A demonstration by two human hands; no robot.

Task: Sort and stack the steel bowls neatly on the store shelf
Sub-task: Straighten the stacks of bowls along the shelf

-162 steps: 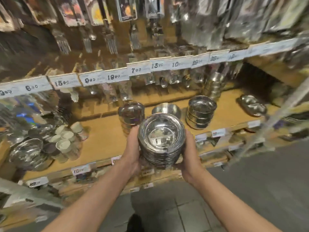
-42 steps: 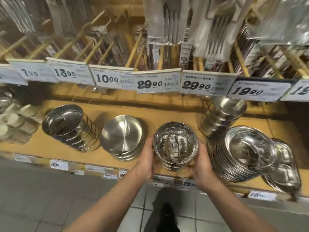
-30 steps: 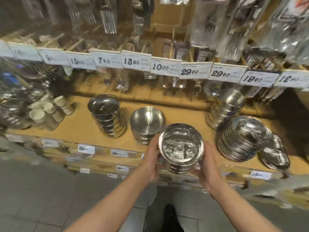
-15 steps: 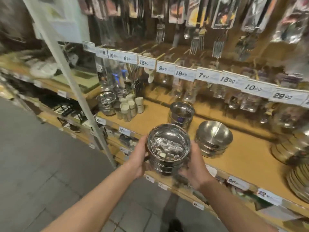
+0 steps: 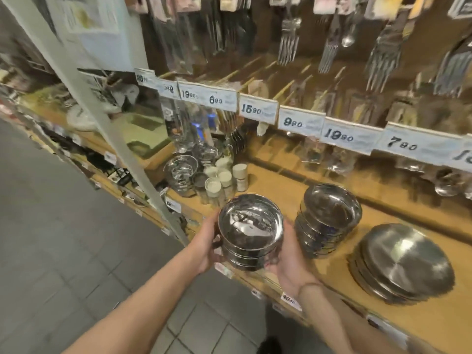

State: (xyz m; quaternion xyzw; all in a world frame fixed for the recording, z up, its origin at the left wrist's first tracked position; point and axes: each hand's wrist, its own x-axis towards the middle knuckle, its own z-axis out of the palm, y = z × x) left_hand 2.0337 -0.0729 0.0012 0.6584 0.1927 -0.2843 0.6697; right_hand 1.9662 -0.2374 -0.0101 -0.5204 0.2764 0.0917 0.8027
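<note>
Hands [image 5: 204, 245] still hold bowl stack [image 5: 250, 233], now nearer shelf [image 5: 332, 272] front.

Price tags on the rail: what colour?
White price tags with dark printed numbers, clearest in the head view.

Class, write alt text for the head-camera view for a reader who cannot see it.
Two hands, left hand and right hand, hold a stack of steel bowls at the front edge of a wooden shelf. Beside it stand another bowl stack and a plate stack.
</note>
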